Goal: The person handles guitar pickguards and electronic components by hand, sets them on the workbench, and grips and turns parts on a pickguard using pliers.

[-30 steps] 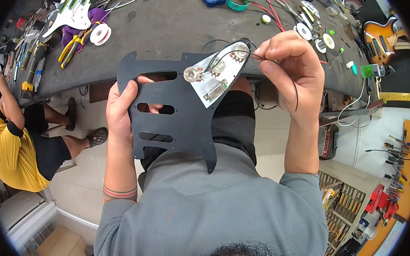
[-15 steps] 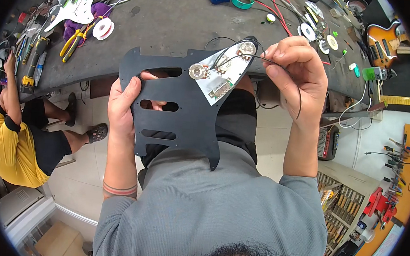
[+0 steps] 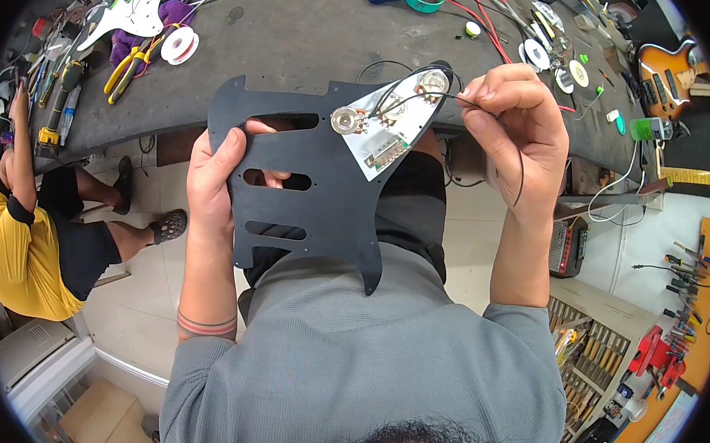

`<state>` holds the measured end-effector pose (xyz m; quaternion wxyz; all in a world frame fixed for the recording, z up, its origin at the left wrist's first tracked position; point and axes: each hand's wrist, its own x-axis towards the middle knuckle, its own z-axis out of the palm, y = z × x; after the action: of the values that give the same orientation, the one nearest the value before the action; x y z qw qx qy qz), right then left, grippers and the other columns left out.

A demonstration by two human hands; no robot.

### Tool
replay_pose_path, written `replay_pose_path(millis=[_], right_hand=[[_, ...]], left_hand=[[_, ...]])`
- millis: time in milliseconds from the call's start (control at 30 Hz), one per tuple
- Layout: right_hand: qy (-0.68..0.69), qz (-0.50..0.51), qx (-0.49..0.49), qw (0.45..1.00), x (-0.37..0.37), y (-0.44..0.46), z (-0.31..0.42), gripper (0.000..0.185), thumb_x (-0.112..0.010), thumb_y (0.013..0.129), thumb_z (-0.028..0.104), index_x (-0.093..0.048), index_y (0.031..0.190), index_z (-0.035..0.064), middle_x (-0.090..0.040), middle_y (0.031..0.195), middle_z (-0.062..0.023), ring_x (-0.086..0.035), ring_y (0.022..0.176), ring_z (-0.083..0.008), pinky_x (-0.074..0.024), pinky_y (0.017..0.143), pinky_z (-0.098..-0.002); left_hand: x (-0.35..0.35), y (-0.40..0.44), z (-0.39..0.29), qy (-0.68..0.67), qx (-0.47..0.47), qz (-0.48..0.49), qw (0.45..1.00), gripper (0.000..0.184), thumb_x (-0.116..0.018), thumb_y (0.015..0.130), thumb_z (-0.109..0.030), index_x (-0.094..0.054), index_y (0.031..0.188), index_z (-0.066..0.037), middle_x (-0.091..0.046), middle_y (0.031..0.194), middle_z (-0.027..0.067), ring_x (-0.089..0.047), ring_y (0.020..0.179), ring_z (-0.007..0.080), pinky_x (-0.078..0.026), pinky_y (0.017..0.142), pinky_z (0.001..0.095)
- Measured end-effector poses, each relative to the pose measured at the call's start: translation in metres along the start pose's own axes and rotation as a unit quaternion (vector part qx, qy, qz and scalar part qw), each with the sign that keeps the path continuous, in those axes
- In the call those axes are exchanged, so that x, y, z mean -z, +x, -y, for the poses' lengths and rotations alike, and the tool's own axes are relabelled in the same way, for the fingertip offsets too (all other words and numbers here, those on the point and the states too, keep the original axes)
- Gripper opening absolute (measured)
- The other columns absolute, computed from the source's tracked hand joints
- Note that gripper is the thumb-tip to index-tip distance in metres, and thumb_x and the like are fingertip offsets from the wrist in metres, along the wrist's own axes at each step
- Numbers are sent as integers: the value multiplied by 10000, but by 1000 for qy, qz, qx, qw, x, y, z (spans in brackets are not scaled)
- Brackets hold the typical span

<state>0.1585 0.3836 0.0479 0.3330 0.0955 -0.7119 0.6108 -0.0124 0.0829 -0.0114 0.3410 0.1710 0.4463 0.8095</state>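
Note:
A black guitar pickguard [image 3: 314, 210] with long slots is tilted above my lap. My left hand [image 3: 217, 175] grips its left edge, thumb on the near face and fingers showing through the slots. On its upper right part lies a white shield plate [image 3: 372, 153] bearing round pots [image 3: 346, 120] and a switch [image 3: 387, 155]. Black wires loop over this plate. One black wire [image 3: 520, 179] runs to my right hand [image 3: 520, 122], pinched between thumb and fingers, with its free end hanging down across the palm.
The dark workbench [image 3: 302, 33] carries a white pickguard [image 3: 135, 13], yellow pliers [image 3: 126, 74], wire spools [image 3: 180, 45] and red leads. A person in a yellow shirt [image 3: 27, 256] sits at the left. A sunburst guitar [image 3: 662, 74] and a tool rack stand at the right.
The pickguard has shifted slightly to the right in view and turned a little. My right hand has moved slightly right and down, still pinching the wire. The other person's arm has moved.

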Motion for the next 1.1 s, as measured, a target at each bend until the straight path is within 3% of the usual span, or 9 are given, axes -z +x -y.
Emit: replay_pose_path(millis=[1100], right_hand=[[-1,-23,-46,999,-2,-12,-5,261,-718,937,-162,-675,1154,-24,-606,1181,-99,-690,1091,-186,-576,997,-343]], left_hand=[[1,3,2,14,1,15,1000,390,-604,1123,-290,-706,1179,83,-763,846,208,-739,654,216,-611,595,305]])
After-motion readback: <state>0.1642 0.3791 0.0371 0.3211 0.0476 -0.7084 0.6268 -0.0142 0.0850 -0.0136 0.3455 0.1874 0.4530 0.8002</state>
